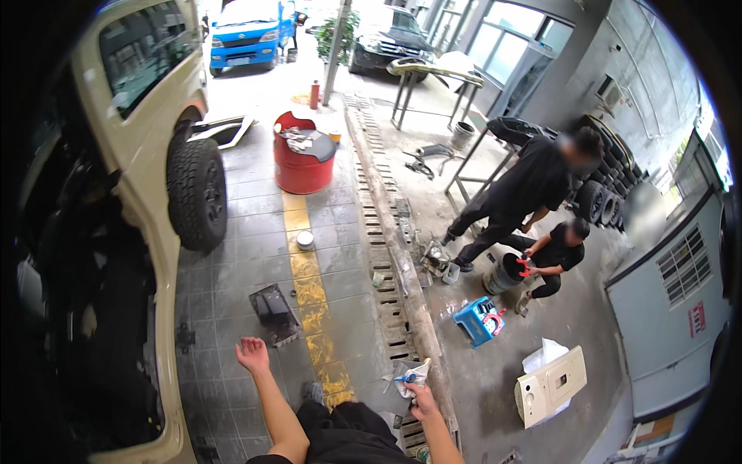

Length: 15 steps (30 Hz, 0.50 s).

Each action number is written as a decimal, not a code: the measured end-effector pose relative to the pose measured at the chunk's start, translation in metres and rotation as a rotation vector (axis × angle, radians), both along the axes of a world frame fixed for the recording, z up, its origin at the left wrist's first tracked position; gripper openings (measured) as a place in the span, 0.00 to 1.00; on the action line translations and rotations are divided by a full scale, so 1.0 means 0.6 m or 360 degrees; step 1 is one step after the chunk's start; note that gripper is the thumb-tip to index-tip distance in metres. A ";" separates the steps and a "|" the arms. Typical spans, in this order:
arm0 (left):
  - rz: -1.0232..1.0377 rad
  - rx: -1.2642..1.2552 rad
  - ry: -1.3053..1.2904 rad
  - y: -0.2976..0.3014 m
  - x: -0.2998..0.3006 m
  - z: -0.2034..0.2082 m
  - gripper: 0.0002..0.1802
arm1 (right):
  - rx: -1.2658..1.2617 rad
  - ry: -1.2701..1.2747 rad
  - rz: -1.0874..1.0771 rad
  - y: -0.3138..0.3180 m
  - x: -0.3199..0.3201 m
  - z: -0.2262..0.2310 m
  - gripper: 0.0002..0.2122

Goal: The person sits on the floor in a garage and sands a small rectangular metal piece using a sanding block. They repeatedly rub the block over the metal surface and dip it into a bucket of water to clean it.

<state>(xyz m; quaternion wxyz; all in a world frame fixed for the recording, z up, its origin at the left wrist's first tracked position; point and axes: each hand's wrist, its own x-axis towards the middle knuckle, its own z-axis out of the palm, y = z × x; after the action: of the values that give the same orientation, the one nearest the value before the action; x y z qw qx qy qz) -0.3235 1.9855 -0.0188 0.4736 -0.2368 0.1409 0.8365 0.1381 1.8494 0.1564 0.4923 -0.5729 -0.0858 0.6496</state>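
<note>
On the tiled floor (247, 255) beside the raised cream vehicle (147, 93), the person's left hand (252, 354) is extended outward, fingers loosely spread and holding nothing. It hovers near a dark flat panel (274, 313) that lies on the tiles just ahead of it, not touching it.

The right hand (421, 398) is closed around a crumpled white rag (416, 373) together with a small blue item whose kind cannot be made out. The rag is held low, directly above the drain grating (386, 255) that runs the length of the floor next to a yellow painted stripe (309, 286).

Further along the stripe, a small white dish (305, 239) sits on the tiles, and a red drum (303, 162) stands beyond it with papers on its lid. The vehicle's front tyre (197, 193) hangs clear of the floor.

To the right of the grating, two other people in black work over a grey bucket (502, 274); one bends, one crouches. A blue stool (479, 321) and a cream panel (550, 385) lie near them on the concrete.
</note>
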 end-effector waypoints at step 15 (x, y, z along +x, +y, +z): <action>0.0114 -0.0379 -0.0095 0.678 0.058 -0.048 0.21 | -0.0023 0.0004 -0.0455 0.728 0.174 -0.030 0.13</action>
<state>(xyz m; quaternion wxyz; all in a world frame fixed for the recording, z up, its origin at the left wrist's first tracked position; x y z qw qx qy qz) -0.2888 2.3922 -0.0475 0.4158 -0.3210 0.2165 0.8229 0.2423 2.2859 0.1386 0.5759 -0.5821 0.0018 0.5741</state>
